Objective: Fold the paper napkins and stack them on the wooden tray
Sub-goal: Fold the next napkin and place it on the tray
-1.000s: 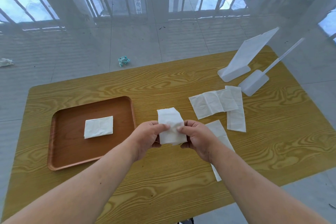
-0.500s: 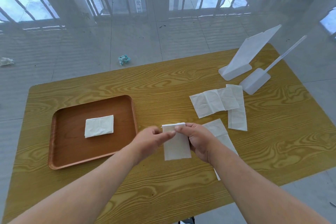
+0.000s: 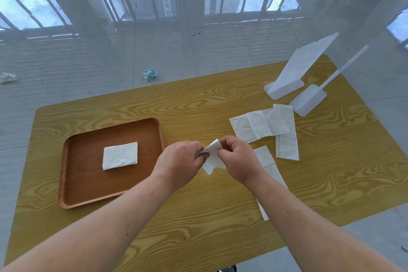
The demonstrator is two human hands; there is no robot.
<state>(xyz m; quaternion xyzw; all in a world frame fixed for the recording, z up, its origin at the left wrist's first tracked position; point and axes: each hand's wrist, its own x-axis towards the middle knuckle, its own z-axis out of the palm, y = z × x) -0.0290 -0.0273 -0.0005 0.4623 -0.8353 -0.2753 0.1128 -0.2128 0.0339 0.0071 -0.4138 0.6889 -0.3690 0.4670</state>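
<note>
A small white paper napkin (image 3: 213,159) is held just above the table's middle, pinched between my left hand (image 3: 180,162) and my right hand (image 3: 239,159); it is bent and partly doubled over. The wooden tray (image 3: 88,192) lies to the left with one folded napkin (image 3: 120,155) in its centre. Two unfolded napkins (image 3: 258,127) (image 3: 287,139) overlap at the right. Another napkin (image 3: 268,164) lies under my right forearm, partly hidden.
Two white plastic stands (image 3: 287,88) (image 3: 308,100) sit at the table's far right corner. The yellow wood-grain table (image 3: 198,106) ends close to my body. A crumpled wrapper (image 3: 150,74) and a crumpled tissue (image 3: 7,77) lie on the tiled floor beyond.
The napkin was held upright, then laid flat on the table and pressed. Now both hands have lifted it again and are bending it smaller.
</note>
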